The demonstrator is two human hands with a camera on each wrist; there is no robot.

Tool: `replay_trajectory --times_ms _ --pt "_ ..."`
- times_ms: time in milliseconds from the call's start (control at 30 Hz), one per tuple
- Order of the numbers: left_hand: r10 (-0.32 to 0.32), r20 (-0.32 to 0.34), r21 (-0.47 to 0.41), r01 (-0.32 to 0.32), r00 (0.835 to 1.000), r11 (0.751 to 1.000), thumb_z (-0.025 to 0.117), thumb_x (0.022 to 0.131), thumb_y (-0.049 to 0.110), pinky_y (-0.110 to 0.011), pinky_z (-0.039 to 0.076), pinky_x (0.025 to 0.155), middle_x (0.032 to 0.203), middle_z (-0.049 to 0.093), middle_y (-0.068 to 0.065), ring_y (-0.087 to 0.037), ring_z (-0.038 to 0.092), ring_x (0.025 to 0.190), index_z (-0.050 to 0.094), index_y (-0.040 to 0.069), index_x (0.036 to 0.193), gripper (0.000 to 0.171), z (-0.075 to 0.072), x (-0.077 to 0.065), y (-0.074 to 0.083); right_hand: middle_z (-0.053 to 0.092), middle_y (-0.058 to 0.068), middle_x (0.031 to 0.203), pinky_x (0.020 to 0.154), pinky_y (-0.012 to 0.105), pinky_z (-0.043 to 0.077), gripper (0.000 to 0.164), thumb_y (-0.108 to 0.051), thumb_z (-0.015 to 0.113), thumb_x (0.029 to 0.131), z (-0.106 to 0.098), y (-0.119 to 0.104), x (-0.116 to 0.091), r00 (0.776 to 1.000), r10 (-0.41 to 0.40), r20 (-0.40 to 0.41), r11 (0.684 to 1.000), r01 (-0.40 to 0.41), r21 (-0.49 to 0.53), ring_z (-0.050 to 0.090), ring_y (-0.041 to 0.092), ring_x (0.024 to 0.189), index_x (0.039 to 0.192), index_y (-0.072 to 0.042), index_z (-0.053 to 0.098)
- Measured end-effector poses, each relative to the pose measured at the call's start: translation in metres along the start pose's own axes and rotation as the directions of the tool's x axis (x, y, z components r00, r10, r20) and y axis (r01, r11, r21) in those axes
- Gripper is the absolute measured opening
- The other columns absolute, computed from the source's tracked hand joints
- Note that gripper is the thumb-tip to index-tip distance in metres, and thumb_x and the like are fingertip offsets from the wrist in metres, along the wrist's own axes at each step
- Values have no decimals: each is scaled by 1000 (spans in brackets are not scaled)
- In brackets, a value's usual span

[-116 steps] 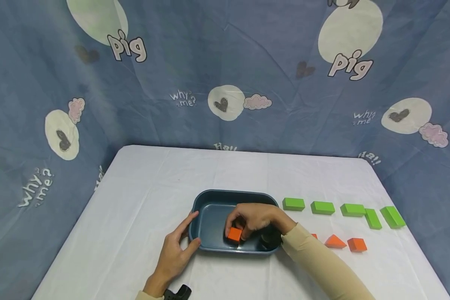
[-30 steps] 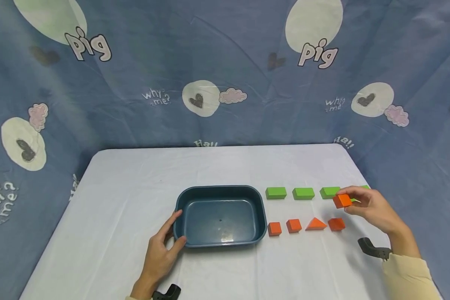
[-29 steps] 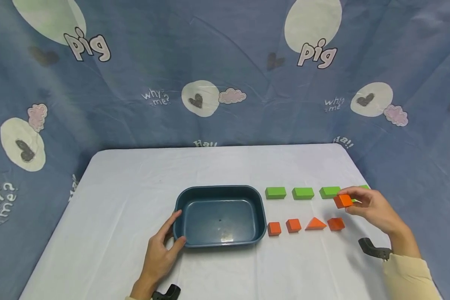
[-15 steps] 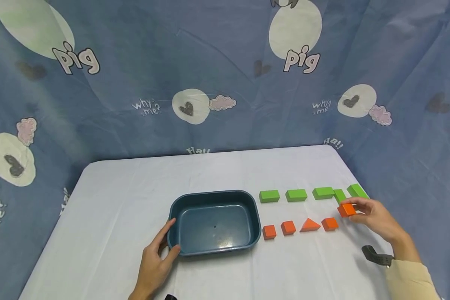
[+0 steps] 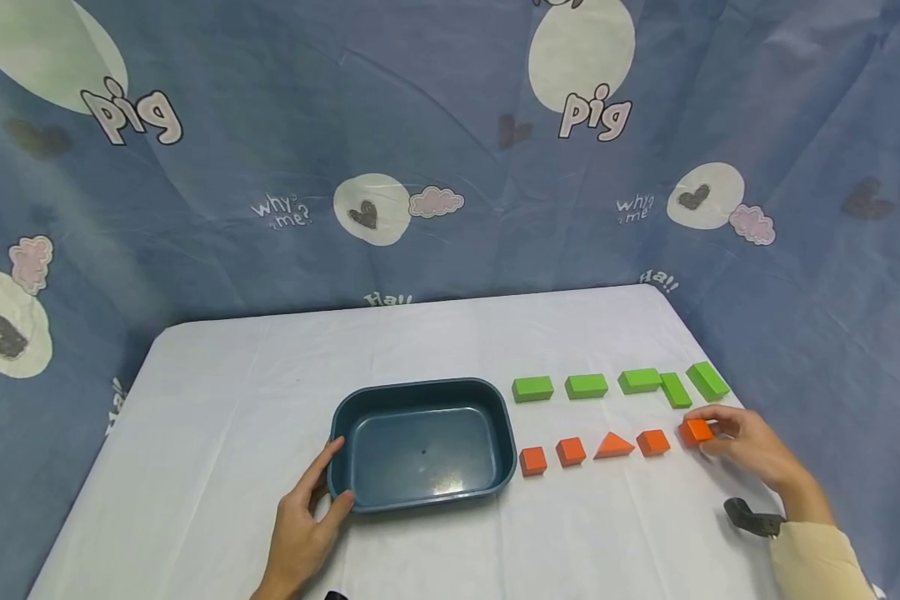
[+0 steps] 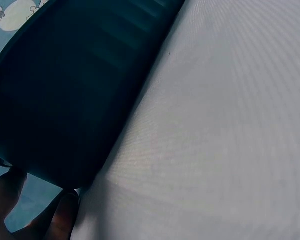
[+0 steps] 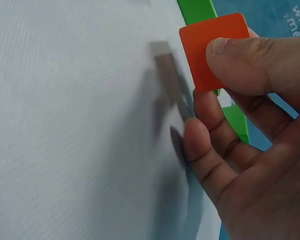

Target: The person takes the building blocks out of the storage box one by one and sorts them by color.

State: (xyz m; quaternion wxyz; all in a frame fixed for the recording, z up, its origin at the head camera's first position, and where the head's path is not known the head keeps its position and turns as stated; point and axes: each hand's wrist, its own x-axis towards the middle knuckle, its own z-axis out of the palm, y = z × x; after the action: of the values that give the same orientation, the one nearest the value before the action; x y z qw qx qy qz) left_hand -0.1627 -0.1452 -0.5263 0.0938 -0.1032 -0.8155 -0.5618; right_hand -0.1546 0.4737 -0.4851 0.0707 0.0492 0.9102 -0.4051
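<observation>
In the head view, my right hand (image 5: 753, 446) pinches an orange block (image 5: 695, 432) between thumb and fingers, low at the right end of a row of orange pieces. Whether the block touches the cloth, I cannot tell. The right wrist view shows the thumb on the face of this block (image 7: 202, 55), the other fingers behind and below it. Left of it in the row lie an orange block (image 5: 653, 442), an orange triangular block (image 5: 613, 446) and two orange cubes. My left hand (image 5: 300, 529) rests its spread thumb and fingers against the left end of a dark blue tray (image 5: 420, 502).
Behind the orange row, several green rectangular blocks (image 5: 587, 386) form a second row; the rightmost ones lie at angles. A white cloth (image 5: 232, 417) covers the table. A printed blue curtain (image 5: 450, 258) hangs behind and at the sides.
The right hand first held an orange block inside the tray, then carried it right. Over the last second it has lowered the block beside the row. The left hand stays at the tray.
</observation>
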Motion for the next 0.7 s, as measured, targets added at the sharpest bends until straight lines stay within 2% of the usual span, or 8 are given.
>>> replay_trajectory --times_ms 200,467,567,700 --pt "-14 -5 1 14 1000 1000 75 90 3 -11 44 98 152 48 -15 -14 60 123 52 17 150 66 1 -1 0 69 16 113 69 24 50 44 4 77 82 4 4 -1 1000 29 5 999 -29 22 60 8 88 125 6 66" --pt "-7 5 -11 7 1000 1000 76 90 3 -12 44 99 153 48 -14 -25 63 121 52 17 150 67 1 0 -2 67 19 116 68 24 51 44 2 78 82 8 2 -3 997 70 7 998 -70 4 58 9 87 124 7 66" --pt "-1 -1 -13 1 1000 1000 76 89 2 -12 44 99 153 48 -13 -24 63 121 52 17 150 67 0 0 -2 67 17 114 65 25 50 45 3 77 82 10 2 -3 998 66 7 997 -66 27 57 10 85 125 8 65" --pt "-1 -3 -19 1 1000 1000 76 90 3 -12 43 100 153 48 -12 -21 61 124 52 18 150 67 0 -1 -2 66 5 118 64 26 50 53 -2 81 81 11 2 -5 998 56 -10 998 -56 43 59 7 87 130 6 63"
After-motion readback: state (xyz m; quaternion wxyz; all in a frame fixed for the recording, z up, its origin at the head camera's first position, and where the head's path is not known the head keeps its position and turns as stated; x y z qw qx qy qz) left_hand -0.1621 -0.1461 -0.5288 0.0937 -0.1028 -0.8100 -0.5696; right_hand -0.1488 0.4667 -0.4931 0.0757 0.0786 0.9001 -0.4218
